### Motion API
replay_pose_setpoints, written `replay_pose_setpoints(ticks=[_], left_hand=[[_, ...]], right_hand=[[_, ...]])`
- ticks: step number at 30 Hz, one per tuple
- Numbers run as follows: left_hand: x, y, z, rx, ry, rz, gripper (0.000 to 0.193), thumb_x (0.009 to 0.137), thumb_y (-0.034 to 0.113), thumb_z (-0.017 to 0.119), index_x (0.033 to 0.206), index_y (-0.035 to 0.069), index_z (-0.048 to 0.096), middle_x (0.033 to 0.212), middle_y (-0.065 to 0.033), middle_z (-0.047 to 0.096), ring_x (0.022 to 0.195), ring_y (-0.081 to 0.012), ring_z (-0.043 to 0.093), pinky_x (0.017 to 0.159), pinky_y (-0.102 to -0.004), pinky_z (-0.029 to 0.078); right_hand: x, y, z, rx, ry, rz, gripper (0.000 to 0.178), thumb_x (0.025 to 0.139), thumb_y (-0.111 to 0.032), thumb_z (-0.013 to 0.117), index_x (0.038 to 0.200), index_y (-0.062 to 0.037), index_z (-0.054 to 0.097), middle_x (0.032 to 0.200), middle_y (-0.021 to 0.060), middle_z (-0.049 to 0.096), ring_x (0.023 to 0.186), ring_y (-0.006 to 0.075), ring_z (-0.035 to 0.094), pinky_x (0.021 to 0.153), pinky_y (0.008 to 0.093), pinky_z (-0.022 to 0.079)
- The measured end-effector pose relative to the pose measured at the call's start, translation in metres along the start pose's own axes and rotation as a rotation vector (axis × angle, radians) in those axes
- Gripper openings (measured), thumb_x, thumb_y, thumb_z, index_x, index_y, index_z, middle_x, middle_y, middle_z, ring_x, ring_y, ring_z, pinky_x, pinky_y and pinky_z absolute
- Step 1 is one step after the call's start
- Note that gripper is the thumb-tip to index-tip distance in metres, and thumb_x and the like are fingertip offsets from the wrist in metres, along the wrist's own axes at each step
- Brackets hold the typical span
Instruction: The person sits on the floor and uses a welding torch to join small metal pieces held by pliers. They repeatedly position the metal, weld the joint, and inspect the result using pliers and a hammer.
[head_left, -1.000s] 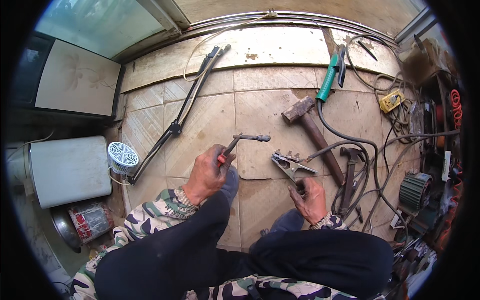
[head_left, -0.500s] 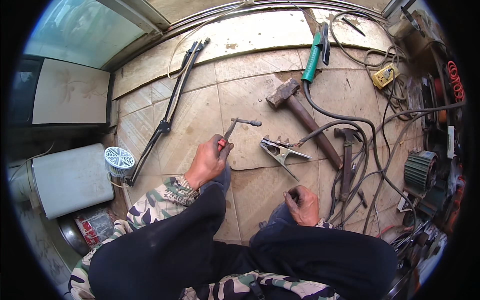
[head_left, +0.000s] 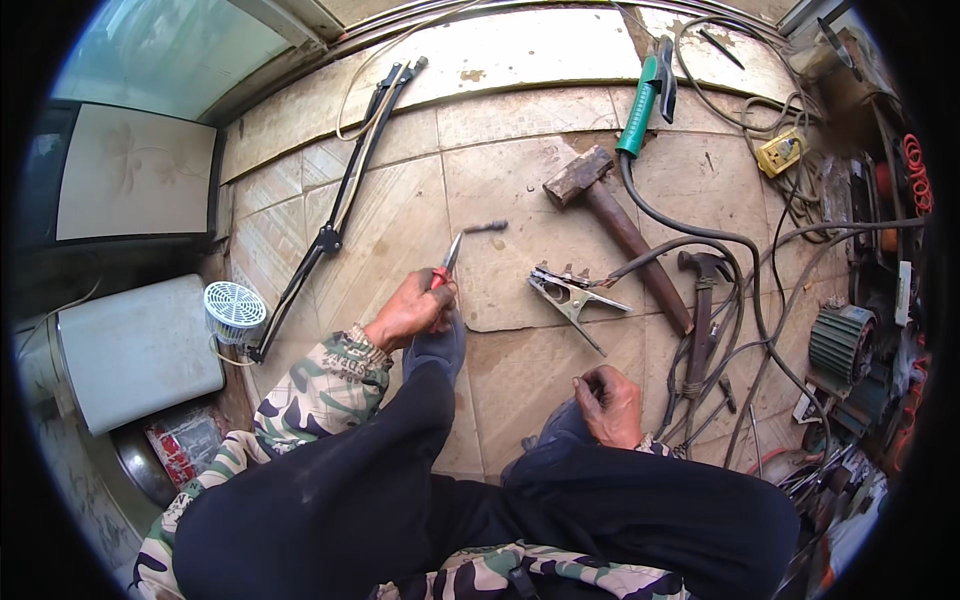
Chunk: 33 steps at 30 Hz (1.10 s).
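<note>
We can't see most of the pliers' grips, as the L hand (head_left: pixel 410 310) covers them; only a bit of red shows by the pliers (head_left: pixel 453 252). Tips may be touching the dark rod (head_left: pixel 487 228), but it's too small for us to tell. R hand (head_left: pixel 612 408) curls w/ its palm hidden from us. Trousers (head_left: pixel 640 500) cover part of the R shoe (head_left: pixel 562 425). Top edge crops the glass pane (head_left: pixel 150 65); lower-R clutter (head_left: pixel 850 485) is too jumbled & blurry to ID.
</note>
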<state>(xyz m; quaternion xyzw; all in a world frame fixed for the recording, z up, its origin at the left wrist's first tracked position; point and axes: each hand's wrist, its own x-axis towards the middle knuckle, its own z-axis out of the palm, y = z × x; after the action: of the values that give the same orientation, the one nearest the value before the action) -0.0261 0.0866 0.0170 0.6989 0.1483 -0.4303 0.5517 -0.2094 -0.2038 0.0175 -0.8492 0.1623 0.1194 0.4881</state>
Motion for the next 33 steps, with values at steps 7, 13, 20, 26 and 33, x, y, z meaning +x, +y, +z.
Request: replay_pose_setpoints(ticks=[7, 13, 20, 26, 33], left_hand=[[0.016, -0.031, -0.044, 0.564, 0.335, 0.234, 0.02, 0.091, 0.015, 0.059, 0.094, -0.004, 0.063, 0.082, -0.0099, 0.069, 0.076, -0.0192, 0.068, 0.07, -0.0339, 0.053], [0.005, -0.019, -0.047, 0.621, 0.326, 0.115, 0.029, 0.098, 0.023, 0.061, 0.09, -0.004, 0.066, 0.077, -0.0088, 0.067, 0.072, -0.0132, 0.064, 0.064, -0.0312, 0.049], [-0.01, 0.003, -0.019, 0.057, 0.061, 0.037, 0.034, 0.103, 0.034, 0.061, 0.098, 0.001, 0.066, 0.076, -0.0013, 0.063, 0.065, -0.0081, 0.055, 0.058, -0.0252, 0.041], [-0.001, -0.005, 0.006, 0.018, -0.027, 0.068, 0.033, 0.104, 0.035, 0.06, 0.107, 0.002, 0.064, 0.086, -0.0024, 0.067, 0.064, -0.0076, 0.054, 0.057, -0.0228, 0.043], [0.02, 0.014, -0.015, -0.381, -0.113, -0.202, 0.034, 0.107, 0.024, 0.052, 0.13, -0.001, 0.054, 0.101, -0.0108, 0.073, 0.071, -0.0114, 0.071, 0.049, -0.0192, 0.055]], right_hand=[[0.0, 0.005, 0.004, 0.029, 0.007, 0.027, 0.018, 0.087, -0.011, 0.076, 0.082, 0.0026, 0.065, 0.071, 0.0155, 0.063, 0.058, 0.0218, 0.062, 0.056, 0.0338, 0.049], [-0.004, 0.002, 0.001, 0.083, -0.088, 0.115, 0.018, 0.087, -0.011, 0.076, 0.083, 0.0042, 0.067, 0.065, 0.0123, 0.063, 0.058, 0.0164, 0.061, 0.055, 0.0309, 0.047], [-0.008, 0.002, 0.006, 0.14, -0.191, 0.21, 0.019, 0.087, -0.013, 0.077, 0.086, 0.004, 0.07, 0.064, 0.0082, 0.065, 0.058, 0.0121, 0.06, 0.056, 0.029, 0.048], [-0.002, -0.004, 0.011, 0.148, -0.268, 0.226, 0.02, 0.088, -0.015, 0.077, 0.088, 0.0031, 0.07, 0.066, 0.0032, 0.063, 0.06, 0.0089, 0.055, 0.055, 0.0278, 0.044], [0.0, -0.001, 0.01, 0.136, -0.266, 0.235, 0.021, 0.088, -0.015, 0.076, 0.086, 0.0046, 0.069, 0.066, 0.0089, 0.066, 0.06, 0.0129, 0.061, 0.056, 0.0296, 0.048]])
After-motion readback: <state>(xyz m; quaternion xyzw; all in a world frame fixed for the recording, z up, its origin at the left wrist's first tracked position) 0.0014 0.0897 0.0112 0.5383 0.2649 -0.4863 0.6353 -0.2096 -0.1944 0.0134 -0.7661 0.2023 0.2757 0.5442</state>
